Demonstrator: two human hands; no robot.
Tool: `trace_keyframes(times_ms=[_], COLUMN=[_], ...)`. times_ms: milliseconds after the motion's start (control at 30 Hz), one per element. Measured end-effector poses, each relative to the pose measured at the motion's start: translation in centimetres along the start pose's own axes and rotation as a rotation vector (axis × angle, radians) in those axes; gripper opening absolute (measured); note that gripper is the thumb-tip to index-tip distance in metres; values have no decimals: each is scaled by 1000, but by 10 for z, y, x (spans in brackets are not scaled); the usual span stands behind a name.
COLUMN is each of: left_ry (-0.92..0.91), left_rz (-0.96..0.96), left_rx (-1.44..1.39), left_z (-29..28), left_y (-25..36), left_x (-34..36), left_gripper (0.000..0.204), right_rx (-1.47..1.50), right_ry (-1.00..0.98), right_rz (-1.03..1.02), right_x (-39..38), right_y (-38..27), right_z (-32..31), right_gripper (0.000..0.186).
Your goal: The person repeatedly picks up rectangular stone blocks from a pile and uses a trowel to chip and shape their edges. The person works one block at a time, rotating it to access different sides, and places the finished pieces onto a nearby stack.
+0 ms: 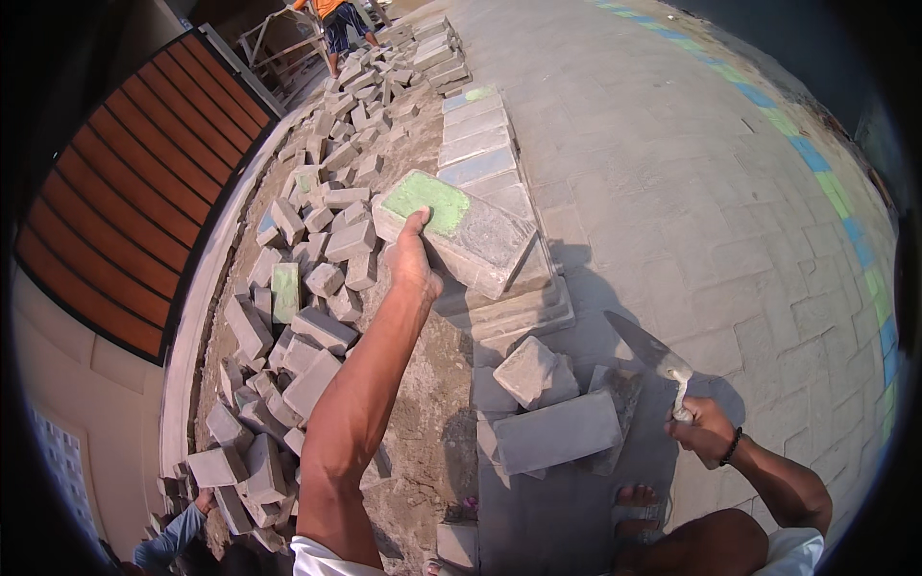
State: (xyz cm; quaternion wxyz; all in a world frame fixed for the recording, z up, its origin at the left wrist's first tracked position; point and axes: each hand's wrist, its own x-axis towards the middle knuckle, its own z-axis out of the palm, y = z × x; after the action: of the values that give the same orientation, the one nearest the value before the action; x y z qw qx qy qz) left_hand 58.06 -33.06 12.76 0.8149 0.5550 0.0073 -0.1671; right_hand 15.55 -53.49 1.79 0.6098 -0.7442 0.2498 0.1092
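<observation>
My left hand [413, 257] is closed on a concrete paving brick [471, 228], its thumb over the upper face. Part of that face is painted light green; the rest is rough grey. The brick is raised over a stacked row of grey paving bricks [477, 144], and I cannot tell whether it touches them. On the right, my right hand [706, 432] grips a trowel [648, 348] by its handle, the pointed blade angled up and to the left above the pavement. Between my arms lie several loose pieces, including a grey brick [559, 434] and a broken chunk [528, 372].
A heap of loose bricks [351, 240] runs along a dirt strip at left, beside a brown slatted gate [144, 192]. Paved road [691, 192] spreads to the right. Another person [338, 24] stands at the far end; another person's sleeve [171, 542] shows at lower left.
</observation>
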Motion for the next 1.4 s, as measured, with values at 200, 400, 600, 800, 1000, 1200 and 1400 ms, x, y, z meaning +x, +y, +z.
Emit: trace_keyframes(times_ms=[200, 400, 600, 800, 1000, 1200, 1400], left_ry=[137, -308, -651, -776, -838, -800, -695], left_rz=[-200, 623, 509, 514, 414, 413, 612], left_rx=[219, 1234, 2030, 2037, 2090, 2176, 2149], left_z=[35, 11, 61, 59, 74, 93, 103], left_y=[-18, -5, 17, -1, 11, 21, 48], left_x=[-10, -31, 58, 87, 93, 100, 163], left_gripper=[73, 101, 127, 132, 129, 122, 125], right_rx=[78, 73, -8, 282, 537, 492, 552], right_ry=[75, 124, 113, 206, 289, 413, 389], right_rz=[23, 33, -57, -56, -117, -126, -163], right_x=[-5, 4, 22, 72, 222, 288, 281], right_y=[11, 28, 22, 69, 80, 99, 86], right_z=[-27, -33, -31, -57, -71, -72, -69], right_gripper=[21, 23, 22, 12, 9, 16, 14])
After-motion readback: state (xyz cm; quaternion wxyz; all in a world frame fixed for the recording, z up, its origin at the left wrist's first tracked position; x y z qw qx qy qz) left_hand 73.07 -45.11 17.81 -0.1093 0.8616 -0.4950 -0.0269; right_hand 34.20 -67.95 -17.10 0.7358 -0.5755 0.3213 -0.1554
